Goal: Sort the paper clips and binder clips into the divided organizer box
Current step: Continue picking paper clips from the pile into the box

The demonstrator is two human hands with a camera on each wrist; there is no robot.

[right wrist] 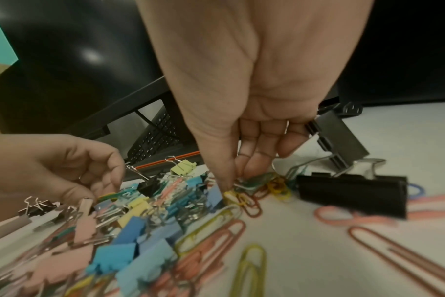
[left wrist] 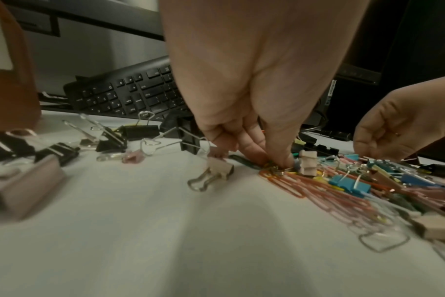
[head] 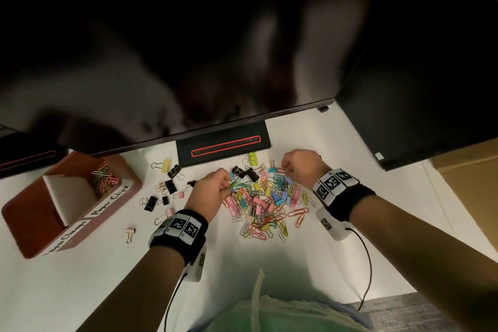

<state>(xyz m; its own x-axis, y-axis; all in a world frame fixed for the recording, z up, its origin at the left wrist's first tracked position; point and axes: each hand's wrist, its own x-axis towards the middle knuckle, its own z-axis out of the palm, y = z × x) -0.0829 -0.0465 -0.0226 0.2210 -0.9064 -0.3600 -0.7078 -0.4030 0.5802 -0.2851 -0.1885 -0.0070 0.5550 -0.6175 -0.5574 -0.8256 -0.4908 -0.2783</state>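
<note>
A mixed pile of coloured paper clips and small binder clips (head: 264, 202) lies on the white desk. My left hand (head: 229, 185) pinches a few paper clips (left wrist: 277, 167) at the pile's near-left edge, thumb and fingers curled down on them. At the pile's far side my right hand (head: 287, 168) pinches paper clips (right wrist: 252, 181) between thumb and fingers. The brown divided organizer box (head: 32, 218) stands at the left. Its far compartment, labelled for paper clips, holds several coloured paper clips (head: 103, 176). I see nothing in the near compartment.
Black, pink and yellow binder clips (head: 172, 186) are scattered between the box and the pile. A large black binder clip (right wrist: 351, 195) lies right of my right hand. A monitor stand (head: 223, 143) and dark screen sit behind the pile, with a keyboard (left wrist: 130, 94) beneath. A cardboard box (head: 471, 183) is at the right.
</note>
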